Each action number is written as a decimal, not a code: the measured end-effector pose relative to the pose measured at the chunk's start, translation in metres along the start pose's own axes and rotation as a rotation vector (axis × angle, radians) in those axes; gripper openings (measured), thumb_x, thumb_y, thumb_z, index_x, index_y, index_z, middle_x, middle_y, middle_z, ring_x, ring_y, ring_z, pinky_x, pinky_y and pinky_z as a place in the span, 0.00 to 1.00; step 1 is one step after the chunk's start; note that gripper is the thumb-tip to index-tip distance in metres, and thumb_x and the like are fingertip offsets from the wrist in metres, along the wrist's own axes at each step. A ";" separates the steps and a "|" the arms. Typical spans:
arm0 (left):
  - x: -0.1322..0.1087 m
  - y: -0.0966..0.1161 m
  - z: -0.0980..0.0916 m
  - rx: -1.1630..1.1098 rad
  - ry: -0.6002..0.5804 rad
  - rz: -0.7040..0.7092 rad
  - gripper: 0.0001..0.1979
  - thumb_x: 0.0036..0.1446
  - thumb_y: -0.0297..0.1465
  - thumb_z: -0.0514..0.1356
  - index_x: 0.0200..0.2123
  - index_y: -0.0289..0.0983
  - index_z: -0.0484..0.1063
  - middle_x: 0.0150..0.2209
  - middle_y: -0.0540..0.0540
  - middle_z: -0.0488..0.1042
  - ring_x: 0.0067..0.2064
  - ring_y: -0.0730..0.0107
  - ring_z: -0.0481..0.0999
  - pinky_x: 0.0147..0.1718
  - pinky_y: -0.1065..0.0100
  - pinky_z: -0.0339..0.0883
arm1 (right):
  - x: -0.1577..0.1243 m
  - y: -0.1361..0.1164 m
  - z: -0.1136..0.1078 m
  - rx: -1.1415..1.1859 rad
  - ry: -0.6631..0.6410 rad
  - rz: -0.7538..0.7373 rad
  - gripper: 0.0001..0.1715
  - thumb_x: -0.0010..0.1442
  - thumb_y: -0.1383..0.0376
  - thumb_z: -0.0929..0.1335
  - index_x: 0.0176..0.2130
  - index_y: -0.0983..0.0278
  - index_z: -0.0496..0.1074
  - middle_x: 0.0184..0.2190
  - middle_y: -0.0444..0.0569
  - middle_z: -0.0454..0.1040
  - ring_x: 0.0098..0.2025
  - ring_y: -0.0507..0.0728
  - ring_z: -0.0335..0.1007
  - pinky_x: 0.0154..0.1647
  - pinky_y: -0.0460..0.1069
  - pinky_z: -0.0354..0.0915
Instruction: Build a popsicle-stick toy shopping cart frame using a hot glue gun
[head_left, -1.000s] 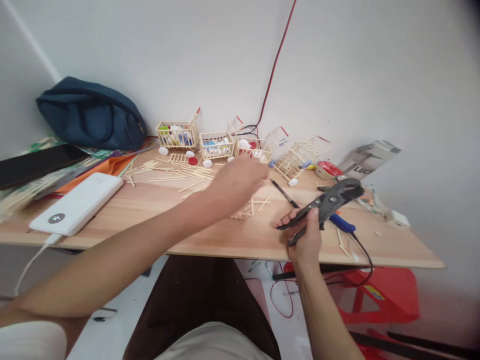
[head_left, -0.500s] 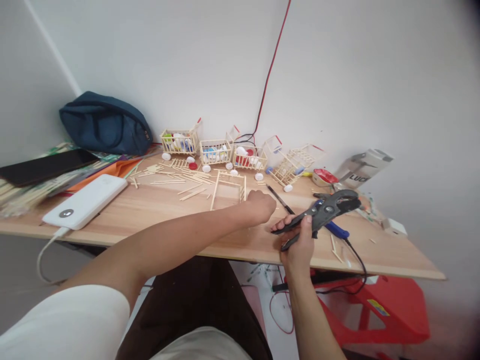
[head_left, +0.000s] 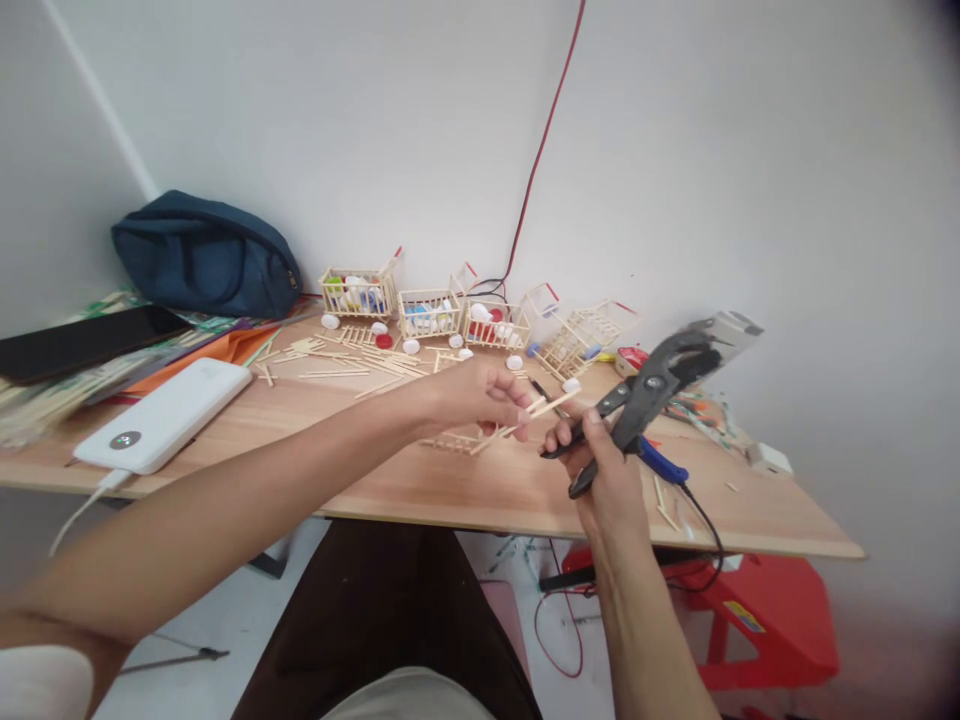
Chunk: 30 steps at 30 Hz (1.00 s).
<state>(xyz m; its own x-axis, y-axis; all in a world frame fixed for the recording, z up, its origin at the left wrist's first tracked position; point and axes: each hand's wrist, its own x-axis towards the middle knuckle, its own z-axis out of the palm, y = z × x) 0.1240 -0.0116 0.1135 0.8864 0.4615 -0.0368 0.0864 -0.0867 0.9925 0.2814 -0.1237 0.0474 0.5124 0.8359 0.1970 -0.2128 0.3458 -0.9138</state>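
Note:
My left hand (head_left: 484,395) is pinched on thin wooden sticks (head_left: 555,402) above the middle of the table. More stick pieces (head_left: 450,443) show below its fingers; I cannot tell whether these are joined to the held ones. My right hand (head_left: 604,460) is wrapped round the handles of a black plier-like tool (head_left: 651,385), whose curved head points up and away to the right. Its handles are spread apart. The tips of the held sticks lie just left of the tool, apart from its head.
Small stick-built carts (head_left: 427,315) with bottle-cap wheels line the wall. Loose sticks (head_left: 337,360) lie before them. A white power bank (head_left: 165,415), black phone (head_left: 90,340) and blue bag (head_left: 206,255) are at left. A blue-handled corded tool (head_left: 664,462) lies at right.
My left hand has come up from the tabletop and now shows sticks in its fingers. The stick frame near it is no longer seen in its former spot. The black tool is tilted more upright.

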 end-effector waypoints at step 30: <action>-0.022 -0.100 -0.122 0.968 0.610 -0.281 0.03 0.46 0.24 0.63 0.23 0.36 0.72 0.32 0.42 0.77 0.40 0.60 0.75 0.36 0.68 0.62 | 0.034 0.050 -0.006 -0.027 0.091 0.363 0.22 0.38 0.58 0.79 0.25 0.63 0.66 0.19 0.39 0.66 0.21 0.50 0.63 0.22 0.50 0.69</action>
<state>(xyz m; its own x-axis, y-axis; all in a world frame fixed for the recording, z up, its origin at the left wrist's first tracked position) 0.0405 0.0948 0.0291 0.4396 0.8944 0.0825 0.7862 -0.4276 0.4462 0.2935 -0.0805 0.0058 0.4797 0.8603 -0.1728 -0.3726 0.0214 -0.9277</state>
